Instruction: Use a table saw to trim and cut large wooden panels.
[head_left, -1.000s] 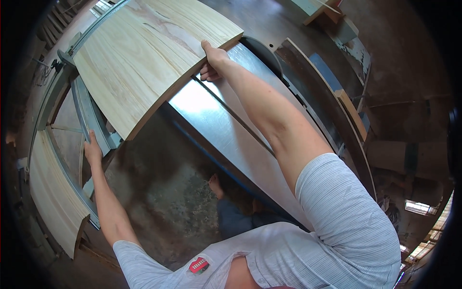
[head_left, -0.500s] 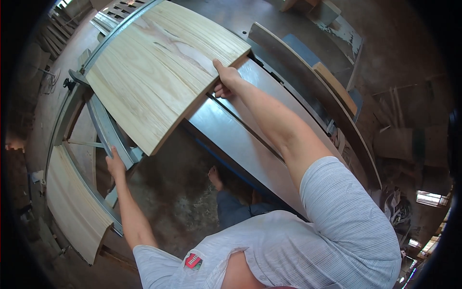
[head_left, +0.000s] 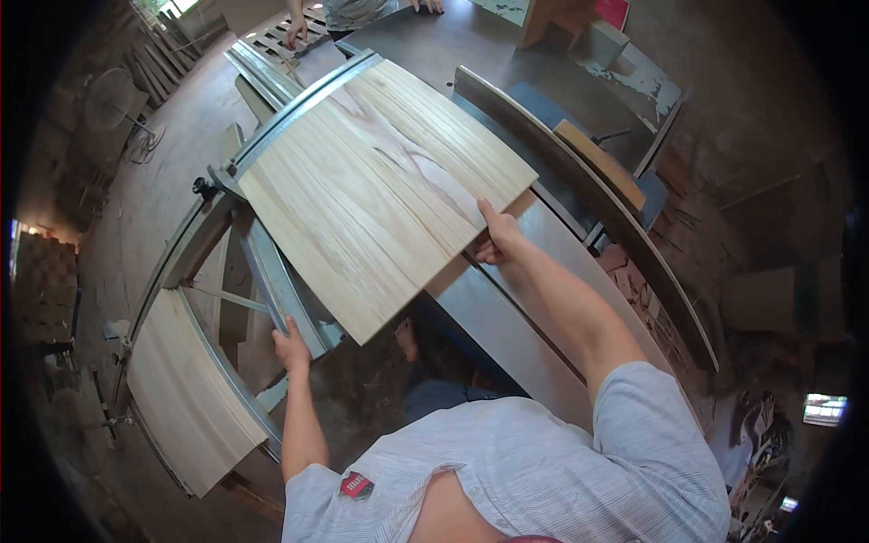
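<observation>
Lower and farther right in the head view than half a second ago, the wooden board [head_left: 389, 199] lies across the metal table [head_left: 489, 312]. The right hand [head_left: 502, 237] pinches its near edge, thumb on top; the left hand [head_left: 291, 347] wraps round a metal bar [head_left: 269, 269].

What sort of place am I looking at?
Probably a woodworking shop: a wide wooden panel lies over a slotted metal table, and more pale wood lies at the left.
</observation>
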